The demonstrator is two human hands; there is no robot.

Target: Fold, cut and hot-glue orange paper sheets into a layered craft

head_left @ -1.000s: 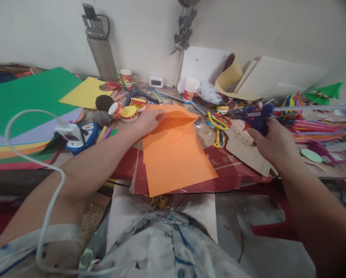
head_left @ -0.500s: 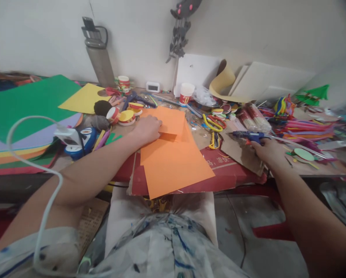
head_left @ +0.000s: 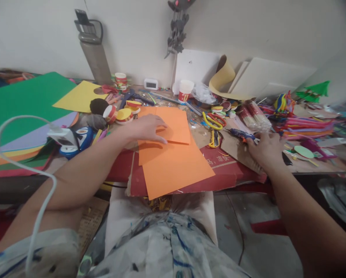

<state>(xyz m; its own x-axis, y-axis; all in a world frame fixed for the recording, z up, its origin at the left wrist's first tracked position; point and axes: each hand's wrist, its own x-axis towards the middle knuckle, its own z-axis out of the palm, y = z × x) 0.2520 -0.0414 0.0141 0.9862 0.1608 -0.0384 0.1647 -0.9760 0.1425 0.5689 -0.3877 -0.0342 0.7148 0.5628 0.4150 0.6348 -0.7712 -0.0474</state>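
Several orange paper sheets lie overlapped on a red cardboard piece in front of me, a smaller folded orange piece on top. My left hand is open over the folded piece's left side, fingers spread, thumb pointing right. At the right, my right hand is beside a blue glue gun, with thumb and fingers apart around its rear end. The gun lies on brown cardboard, nozzle to the left; its handle is mostly hidden by the hand.
A yellow utility knife and yellow-handled scissors lie between the hands. Behind stand a paper cup and a grey bottle. Coloured sheets are stacked left; a white cable loops over my left arm. Pipe cleaners lie right.
My left hand has opened from its grip on the folded orange piece, which now lies flatter. My right hand has loosened from the glue gun's handle and its fingers have spread.
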